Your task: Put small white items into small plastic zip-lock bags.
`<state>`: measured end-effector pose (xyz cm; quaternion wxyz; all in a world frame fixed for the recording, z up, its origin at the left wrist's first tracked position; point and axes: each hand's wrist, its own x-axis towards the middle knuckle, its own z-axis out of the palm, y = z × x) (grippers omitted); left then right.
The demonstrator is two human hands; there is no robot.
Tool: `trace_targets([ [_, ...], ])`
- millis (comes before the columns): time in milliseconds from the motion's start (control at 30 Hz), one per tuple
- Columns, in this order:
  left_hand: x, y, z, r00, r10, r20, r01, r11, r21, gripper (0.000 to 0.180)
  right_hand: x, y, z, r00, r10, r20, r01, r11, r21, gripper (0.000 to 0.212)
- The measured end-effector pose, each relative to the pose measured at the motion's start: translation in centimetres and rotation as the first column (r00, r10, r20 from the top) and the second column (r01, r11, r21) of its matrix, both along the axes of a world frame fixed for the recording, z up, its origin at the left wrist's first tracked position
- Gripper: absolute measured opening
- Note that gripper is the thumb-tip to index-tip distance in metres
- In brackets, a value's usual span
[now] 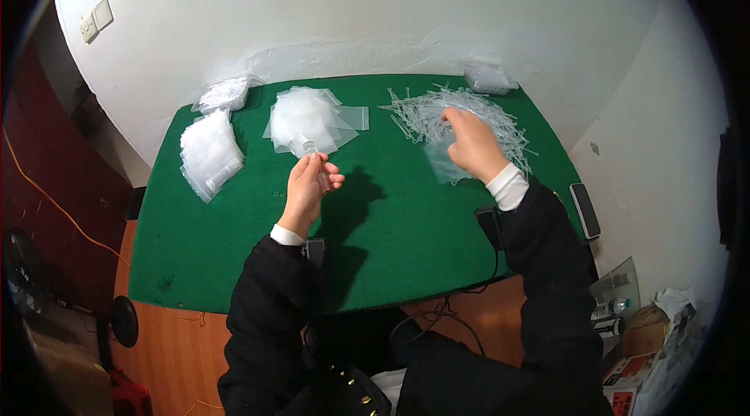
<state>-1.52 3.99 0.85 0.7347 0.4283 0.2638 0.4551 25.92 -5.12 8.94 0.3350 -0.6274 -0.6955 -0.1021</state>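
My left hand [307,189] is raised over the table with thumb and forefinger pinched on thin clear plastic sticks, whose number I cannot tell. Just beyond it lies a loose heap of clear zip bags [303,115]. At the right, my right hand [474,147] is over a pile of thin clear plastic sticks [500,121], fingers curled. A clear zip bag [440,162] hangs at its palm side, apparently gripped by the lower fingers. Whether the thumb and forefinger also pinch a stick is hidden.
A fanned stack of filled clear bags [211,152] lies at the left of the green table [226,252], with a clear packet [226,93] behind it. Another packet [490,78] sits at the far right corner. A dark phone-like device [584,211] lies on the right edge.
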Motion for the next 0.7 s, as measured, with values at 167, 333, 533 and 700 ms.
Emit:
trace_targets([
  [167, -0.1, 0.1, 0.0, 1.0, 0.013, -0.01, -0.012, 1.0, 0.018, 0.022, -3.4, 1.9, -2.0, 0.967, 0.139, 0.213, -0.04, 0.91, -0.412, 0.024],
  [333, 0.2, 0.5, -0.8, 0.989, 0.133, -0.066, -0.128, 0.989, 0.069, 0.023, -5.6, 3.4, -3.0, 0.956, 0.123, -0.266, -0.24, 0.849, -0.471, 0.041],
  [533, -0.7, 2.2, -2.6, 0.914, 0.356, -0.196, -0.289, 0.908, 0.304, 0.026, -3.0, 3.2, -2.9, 0.899, 0.429, -0.089, -0.41, 0.752, -0.516, 0.058],
  [700, -0.6, 2.6, -2.6, 0.764, 0.565, -0.312, -0.256, 0.709, 0.657, 0.024, -4.3, 2.1, -6.6, 0.822, 0.568, 0.047, -0.485, 0.74, -0.466, 0.065],
])
